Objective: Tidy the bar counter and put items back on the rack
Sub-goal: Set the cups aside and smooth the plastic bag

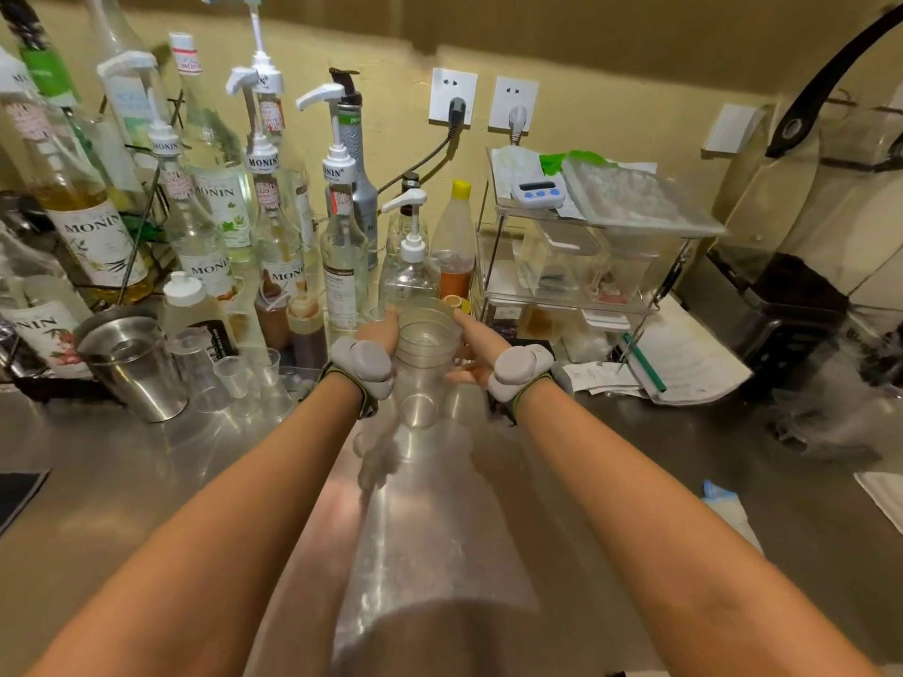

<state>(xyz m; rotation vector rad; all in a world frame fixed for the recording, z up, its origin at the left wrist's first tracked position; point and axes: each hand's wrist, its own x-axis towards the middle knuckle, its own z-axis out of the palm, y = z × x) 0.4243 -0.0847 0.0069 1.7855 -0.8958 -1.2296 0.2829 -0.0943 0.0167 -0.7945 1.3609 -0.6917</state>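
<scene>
Holding a clear plastic cup point(426, 354) between both hands: left hand point(372, 344) and right hand point(488, 351) each pressed to one side, grip closed on it, low over the steel tabletop point(146, 481). Outstanding, by appearance: small measuring cups point(247, 378), steel shaker point(129, 359), loose papers point(684, 364); clear rack point(586, 246) stands just behind.

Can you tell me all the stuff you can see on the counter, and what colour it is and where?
Clear plastic measuring cup: one, see-through, centre, between both hands.
Tall glass syrup bottles with white pumps: many, clear, back left.
Shiny steel shaker tin: one, silver, left.
Small clear plastic cups: several, beside the tin.
Yellow-capped orange sauce bottle: one, behind the measuring cup.
Clear acrylic shelf rack: one, right of centre.
White digital timer: one, atop the rack.
White wall sockets: two, back wall.
Left hand: on the cup's left side.
Right hand: on its right side.
</scene>
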